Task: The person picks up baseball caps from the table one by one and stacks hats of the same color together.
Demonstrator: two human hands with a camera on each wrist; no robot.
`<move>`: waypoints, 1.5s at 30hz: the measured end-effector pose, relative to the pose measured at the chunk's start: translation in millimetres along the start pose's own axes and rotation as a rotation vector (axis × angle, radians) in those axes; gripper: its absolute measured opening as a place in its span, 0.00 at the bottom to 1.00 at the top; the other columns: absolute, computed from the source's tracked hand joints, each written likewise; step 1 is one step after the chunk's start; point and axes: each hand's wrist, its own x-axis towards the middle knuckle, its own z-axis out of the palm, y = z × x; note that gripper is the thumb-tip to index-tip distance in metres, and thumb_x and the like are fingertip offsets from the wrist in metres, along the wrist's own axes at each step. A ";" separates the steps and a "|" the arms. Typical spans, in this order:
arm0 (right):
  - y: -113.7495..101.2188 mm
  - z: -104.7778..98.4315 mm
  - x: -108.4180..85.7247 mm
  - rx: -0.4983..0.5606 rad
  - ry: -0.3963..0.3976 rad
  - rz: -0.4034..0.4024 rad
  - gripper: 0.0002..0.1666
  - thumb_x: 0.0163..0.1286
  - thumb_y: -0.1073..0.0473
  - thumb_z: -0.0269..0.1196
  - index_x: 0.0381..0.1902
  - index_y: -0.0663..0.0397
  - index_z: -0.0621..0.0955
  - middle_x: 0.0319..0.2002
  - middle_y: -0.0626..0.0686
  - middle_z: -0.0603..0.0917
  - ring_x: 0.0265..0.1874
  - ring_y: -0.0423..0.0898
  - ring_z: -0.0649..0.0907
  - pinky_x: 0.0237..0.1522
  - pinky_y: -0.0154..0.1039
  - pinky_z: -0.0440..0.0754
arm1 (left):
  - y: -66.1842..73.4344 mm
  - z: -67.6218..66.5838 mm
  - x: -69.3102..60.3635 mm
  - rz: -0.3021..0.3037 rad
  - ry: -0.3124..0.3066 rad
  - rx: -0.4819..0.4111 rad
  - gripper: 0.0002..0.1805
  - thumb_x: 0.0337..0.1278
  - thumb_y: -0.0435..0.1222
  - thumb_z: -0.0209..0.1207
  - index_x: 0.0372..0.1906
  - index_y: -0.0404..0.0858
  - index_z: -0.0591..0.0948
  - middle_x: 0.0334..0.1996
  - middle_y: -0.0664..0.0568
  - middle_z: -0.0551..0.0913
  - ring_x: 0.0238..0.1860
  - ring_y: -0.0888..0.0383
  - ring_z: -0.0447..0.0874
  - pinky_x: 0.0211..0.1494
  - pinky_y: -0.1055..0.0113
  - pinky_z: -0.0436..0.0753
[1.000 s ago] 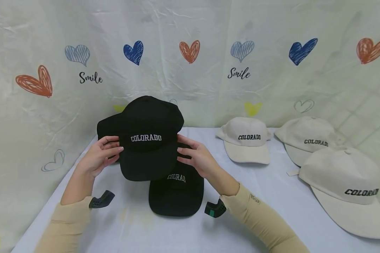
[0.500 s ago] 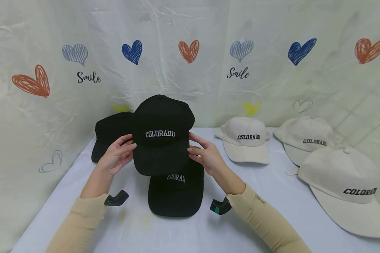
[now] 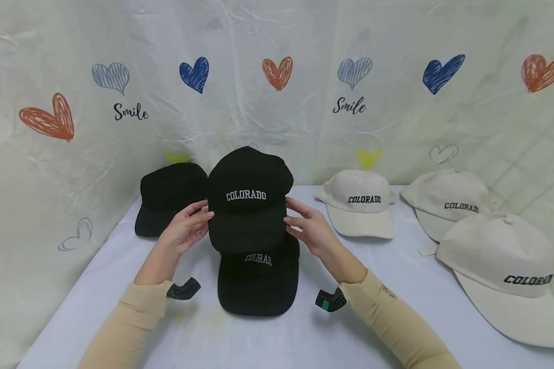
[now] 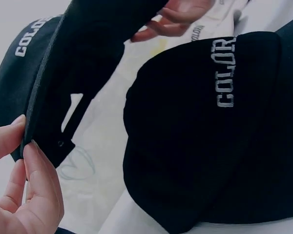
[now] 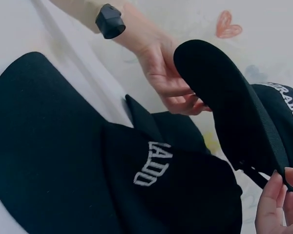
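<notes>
A black baseball cap [image 3: 247, 220] with white COLORADO lettering is held up, its brim toward me. My left hand [image 3: 186, 228] pinches one side of the brim between thumb and fingers, as the left wrist view shows. On the other side, my right hand [image 3: 311, 228] pinches the brim too. Below and in front of the held cap, a second black cap [image 3: 258, 287] rests on the white table; the held cap hides its crown in the head view. The left wrist view shows that lower cap's crown [image 4: 171, 97] apart from the held one.
At the back left sits a third black cap [image 3: 166, 200]. Three cream COLORADO caps lie to the right: a back one [image 3: 360, 205], another [image 3: 448, 200] beside it, and a nearer one [image 3: 498, 256]. A curtain [image 3: 277, 128] with printed hearts hangs behind the white table [image 3: 240, 343].
Both hands have carried the held cap to the right, over behind the front black cap. The back left black cap shows more fully now. The other caps have stayed put.
</notes>
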 end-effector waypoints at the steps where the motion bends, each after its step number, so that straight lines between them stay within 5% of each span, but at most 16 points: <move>1: 0.8 -1.2 -0.2 -0.001 0.001 0.009 0.35 0.77 0.71 0.53 0.79 0.56 0.62 0.77 0.57 0.63 0.56 0.46 0.75 0.60 0.39 0.77 | -1.3 0.3 0.5 -0.004 0.000 -0.002 0.15 0.72 0.27 0.58 0.56 0.44 0.74 0.43 0.54 0.77 0.36 0.63 0.81 0.44 0.75 0.81; 26: 19.6 -17.2 -6.7 0.159 0.043 0.162 0.35 0.78 0.73 0.48 0.80 0.60 0.59 0.78 0.59 0.59 0.39 0.36 0.80 0.44 0.30 0.80 | -18.7 11.6 7.3 -0.128 0.044 -0.076 0.15 0.72 0.28 0.58 0.58 0.40 0.74 0.38 0.55 0.84 0.34 0.65 0.83 0.41 0.76 0.83; 45: 28.1 -21.5 -13.0 0.208 0.054 0.217 0.35 0.78 0.73 0.49 0.80 0.60 0.59 0.79 0.58 0.58 0.41 0.38 0.79 0.45 0.30 0.80 | -31.8 11.2 12.3 -0.151 0.053 -0.065 0.24 0.73 0.27 0.57 0.69 0.34 0.67 0.38 0.55 0.83 0.34 0.66 0.82 0.40 0.77 0.82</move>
